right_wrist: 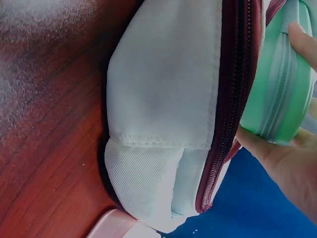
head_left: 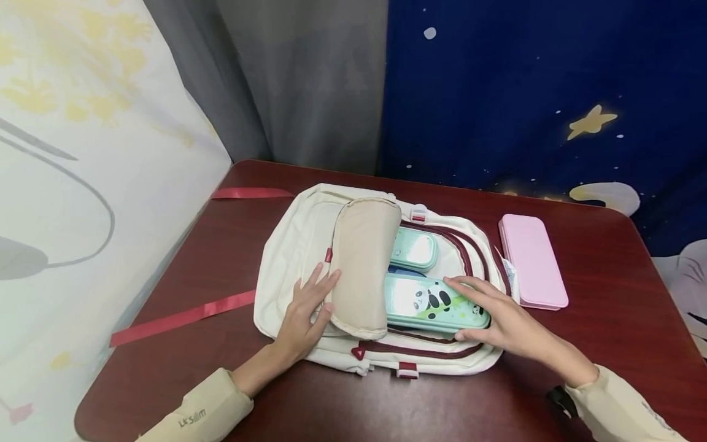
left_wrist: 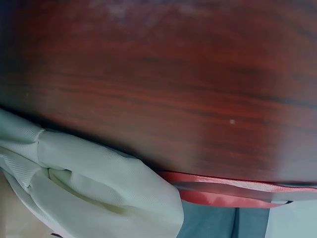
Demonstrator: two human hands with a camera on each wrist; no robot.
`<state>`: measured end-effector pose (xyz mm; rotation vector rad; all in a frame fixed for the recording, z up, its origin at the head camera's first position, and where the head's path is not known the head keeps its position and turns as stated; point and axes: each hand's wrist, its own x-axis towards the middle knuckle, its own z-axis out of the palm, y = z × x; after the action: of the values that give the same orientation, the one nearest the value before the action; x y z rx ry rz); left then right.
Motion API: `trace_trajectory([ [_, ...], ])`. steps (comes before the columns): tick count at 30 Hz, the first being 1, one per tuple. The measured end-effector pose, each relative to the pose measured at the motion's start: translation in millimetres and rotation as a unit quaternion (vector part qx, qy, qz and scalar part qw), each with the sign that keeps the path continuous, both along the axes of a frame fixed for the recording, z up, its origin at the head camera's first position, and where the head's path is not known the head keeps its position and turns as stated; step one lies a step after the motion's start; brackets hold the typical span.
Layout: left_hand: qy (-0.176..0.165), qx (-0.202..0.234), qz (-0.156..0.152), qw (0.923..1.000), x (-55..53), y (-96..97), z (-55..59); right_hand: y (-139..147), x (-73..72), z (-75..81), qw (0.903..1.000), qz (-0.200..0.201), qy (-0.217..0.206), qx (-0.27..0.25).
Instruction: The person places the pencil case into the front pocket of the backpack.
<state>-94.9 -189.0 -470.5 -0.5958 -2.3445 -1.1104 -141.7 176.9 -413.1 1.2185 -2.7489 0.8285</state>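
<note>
A cream backpack (head_left: 293, 264) with dark red zippers lies flat on the table. Fingers extended, my left hand (head_left: 306, 310) rests on the edge of its beige flap (head_left: 367, 270). A long mint-green pencil case (head_left: 405, 301) with pandas sticks out from under the flap, its left end hidden. My right hand (head_left: 508, 322) grips the case's right end between thumb and fingers; the right wrist view shows its zipped green side (right_wrist: 270, 94) in that grip. Behind it, a second mint-green case (head_left: 415, 248) is partly covered by the flap. The left wrist view does not show the left hand.
A pink case (head_left: 534, 261) lies right of the backpack on the dark red wooden table (head_left: 602, 307). Red straps (head_left: 193, 314) trail off to the left. A grey curtain (head_left: 315, 80) and a starry blue curtain (head_left: 497, 104) hang behind, and a patterned white wall (head_left: 94, 184) stands at the left.
</note>
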Motion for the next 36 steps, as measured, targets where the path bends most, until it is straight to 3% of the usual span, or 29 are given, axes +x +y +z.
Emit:
trace_trajectory([
  [6,0.004,0.002,0.009,1.0000,-1.5,0.2,1.7,0.8,7.9,-0.9,0.9997,-0.013,0.017,0.012],
  [13,0.020,-0.082,-0.007,0.9964,-0.2,1.9,0.1,3.3,16.4,-4.0,0.9993,-0.014,0.036,0.004],
  [17,0.028,-0.108,-0.014,0.9937,0.7,1.3,1.2,3.7,17.9,-5.7,0.9992,-0.018,0.035,0.005],
  [24,0.016,-0.112,-0.052,0.9922,3.1,-4.8,6.0,4.2,18.6,-7.7,0.9988,-0.020,0.043,0.001],
  [31,0.031,-0.098,-0.032,0.9942,-0.5,-3.0,8.9,5.5,18.0,-6.6,0.9989,-0.016,0.044,-0.001],
  [36,0.045,-0.096,-0.040,0.9936,-0.3,-6.4,16.4,6.1,16.7,-5.9,0.9993,-0.009,0.036,-0.007],
])
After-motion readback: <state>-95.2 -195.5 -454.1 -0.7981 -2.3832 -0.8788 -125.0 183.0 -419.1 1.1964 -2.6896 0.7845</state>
